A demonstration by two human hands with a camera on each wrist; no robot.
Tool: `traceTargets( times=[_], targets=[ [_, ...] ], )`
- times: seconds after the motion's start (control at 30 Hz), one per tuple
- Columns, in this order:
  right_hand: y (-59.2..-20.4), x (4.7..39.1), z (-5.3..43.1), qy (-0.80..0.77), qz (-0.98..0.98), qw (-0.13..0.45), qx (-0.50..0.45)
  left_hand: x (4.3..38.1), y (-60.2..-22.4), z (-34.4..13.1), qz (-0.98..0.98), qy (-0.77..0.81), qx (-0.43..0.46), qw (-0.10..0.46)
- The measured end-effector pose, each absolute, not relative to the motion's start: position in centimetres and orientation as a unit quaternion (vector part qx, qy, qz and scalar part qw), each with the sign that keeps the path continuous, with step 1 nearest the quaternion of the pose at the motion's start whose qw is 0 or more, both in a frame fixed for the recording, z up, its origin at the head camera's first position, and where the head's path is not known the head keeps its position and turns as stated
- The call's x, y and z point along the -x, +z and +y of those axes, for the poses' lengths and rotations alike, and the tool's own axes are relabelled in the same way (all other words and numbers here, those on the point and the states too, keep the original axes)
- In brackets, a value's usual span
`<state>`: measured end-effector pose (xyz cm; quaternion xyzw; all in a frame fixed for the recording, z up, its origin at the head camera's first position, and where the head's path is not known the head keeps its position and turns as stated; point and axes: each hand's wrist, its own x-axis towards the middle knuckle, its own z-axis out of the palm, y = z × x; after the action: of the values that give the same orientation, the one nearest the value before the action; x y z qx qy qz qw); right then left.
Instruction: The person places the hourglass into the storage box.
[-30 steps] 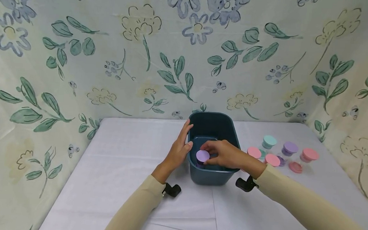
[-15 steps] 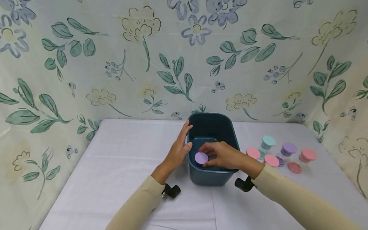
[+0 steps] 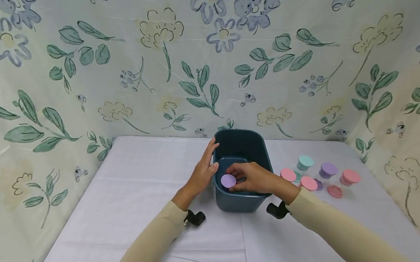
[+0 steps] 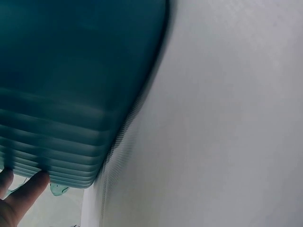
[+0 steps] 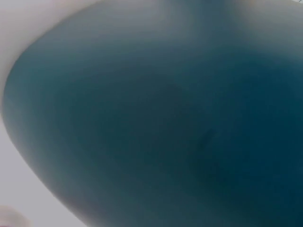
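Note:
A dark teal plastic bin stands at the middle of the table. My left hand lies along its left side with straight fingers. In the left wrist view, fingertips touch the bin's ribbed outer wall. Inside the bin, near its front left corner, my right hand pinches a small jar with a flat purple lid. The jar's body is hidden below the lid. The right wrist view shows only the blurred bin wall; neither hand nor jar can be made out there.
Right of the bin stand several small clear jars with wide lids: a mint one, a purple one and pink ones. A white cloth covers the table. Floral fabric hangs behind it.
My right hand and the purple-lidded jar have shifted slightly left and lower inside the bin. The left hand stays against the bin's side. The whole head view has drifted a little.

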<state>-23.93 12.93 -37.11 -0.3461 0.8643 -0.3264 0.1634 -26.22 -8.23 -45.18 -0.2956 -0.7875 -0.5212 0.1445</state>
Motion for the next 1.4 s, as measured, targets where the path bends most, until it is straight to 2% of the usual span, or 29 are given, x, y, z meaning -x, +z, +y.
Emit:
traceTargets(
  times=[0.43, 1.1, 1.4],
  targets=[
    [-36.9, 23.9, 13.0, -0.353, 0.856, 0.156, 0.345, 26.3, -45.2, -8.3, -0.791, -0.515, 0.295, 0.151],
    [-36.6, 24.3, 13.5, -0.443, 0.824, 0.109, 0.335, 26.7, -45.3, -8.5, -0.785, -0.519, 0.303, 0.15],
    [-36.1, 24.4, 14.0, -0.451, 0.819, 0.105, 0.338, 25.1, -43.0, -8.5, -0.767, -0.551, 0.304, 0.126]
  ],
)
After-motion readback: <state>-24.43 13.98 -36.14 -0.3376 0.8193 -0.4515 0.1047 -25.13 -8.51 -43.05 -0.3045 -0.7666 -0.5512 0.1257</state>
